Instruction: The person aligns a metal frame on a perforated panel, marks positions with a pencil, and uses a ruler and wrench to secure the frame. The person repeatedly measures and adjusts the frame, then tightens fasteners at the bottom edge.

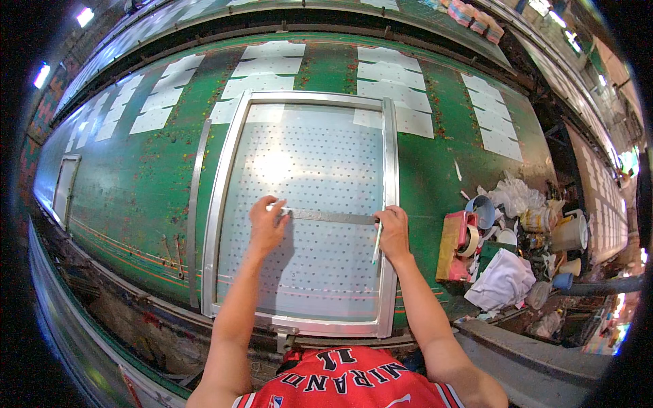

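Note:
A printing screen (320, 265) with rows of small dark hearts on its pale mesh lies flat in a silver metal frame (391, 156). Across its middle runs a flat grey strip (326, 217) that looks like a metal ruler; its markings are too small to make out. My left hand (267, 228) pinches the strip's left end, with something small and whitish between the fingers. At the opposite end, by the frame's right rail, my right hand (393, 231) grips the strip. A slim pale green stick (376, 246), like a pen, hangs down from the right fingers.
The green table (156, 204) carries rows of white fabric pieces (394, 81). Beside the frame's left side lies a long metal bar (197, 217). Clutter stands at right: a red-yellow box (454, 246), a white cloth (502, 280), a blue-grey cup (480, 211) and plastic tubs (570, 232).

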### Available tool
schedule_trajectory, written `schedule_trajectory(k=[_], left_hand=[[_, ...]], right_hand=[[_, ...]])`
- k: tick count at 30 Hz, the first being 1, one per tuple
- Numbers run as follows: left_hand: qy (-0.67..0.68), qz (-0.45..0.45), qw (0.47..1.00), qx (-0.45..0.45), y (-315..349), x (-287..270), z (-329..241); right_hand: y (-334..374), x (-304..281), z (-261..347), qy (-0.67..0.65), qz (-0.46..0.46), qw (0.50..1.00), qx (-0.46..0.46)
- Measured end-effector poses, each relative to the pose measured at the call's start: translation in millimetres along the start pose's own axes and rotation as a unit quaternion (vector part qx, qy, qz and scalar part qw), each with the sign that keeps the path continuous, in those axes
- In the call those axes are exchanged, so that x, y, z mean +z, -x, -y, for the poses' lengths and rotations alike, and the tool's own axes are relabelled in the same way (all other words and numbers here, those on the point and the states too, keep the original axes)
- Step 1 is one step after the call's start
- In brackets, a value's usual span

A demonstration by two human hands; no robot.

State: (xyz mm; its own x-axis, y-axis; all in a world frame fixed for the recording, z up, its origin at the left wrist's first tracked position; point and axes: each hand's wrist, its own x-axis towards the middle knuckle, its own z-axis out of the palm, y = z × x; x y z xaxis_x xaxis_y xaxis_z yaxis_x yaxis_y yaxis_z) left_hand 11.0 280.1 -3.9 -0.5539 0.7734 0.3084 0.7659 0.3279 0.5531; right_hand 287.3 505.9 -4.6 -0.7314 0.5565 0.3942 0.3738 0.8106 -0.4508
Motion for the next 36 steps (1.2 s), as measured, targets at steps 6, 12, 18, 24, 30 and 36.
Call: schedule_trajectory(k=[6, 12, 18, 24, 30, 36], left_hand=[[-0.091, -0.102, 0.988, -0.076, 21, -59, 60], [-0.14, -0.115, 0.969, -0.169, 45, -91, 101], [-0.093, -0.091, 0.964, -0.231, 62, -85, 120], [-0.091, -0.088, 0.956, -0.265, 62, -90, 126], [-0.111, -0.067, 0.951, -0.282, 60, -94, 125], [-0.113, -0.086, 0.949, -0.283, 59, -91, 126]], right_hand=[[6, -4, 2, -0.012, 0.002, 1.0, -0.003], [23, -8, 4, -0.035, -0.037, 0.998, 0.03], [36, -9, 6, -0.077, -0.084, 0.99, 0.087], [51, -8, 4, -0.105, -0.088, 0.979, 0.151], [62, -8, 4, -0.15, -0.064, 0.971, 0.175], [64, -4, 4, -0.134, -0.07, 0.972, 0.178]])
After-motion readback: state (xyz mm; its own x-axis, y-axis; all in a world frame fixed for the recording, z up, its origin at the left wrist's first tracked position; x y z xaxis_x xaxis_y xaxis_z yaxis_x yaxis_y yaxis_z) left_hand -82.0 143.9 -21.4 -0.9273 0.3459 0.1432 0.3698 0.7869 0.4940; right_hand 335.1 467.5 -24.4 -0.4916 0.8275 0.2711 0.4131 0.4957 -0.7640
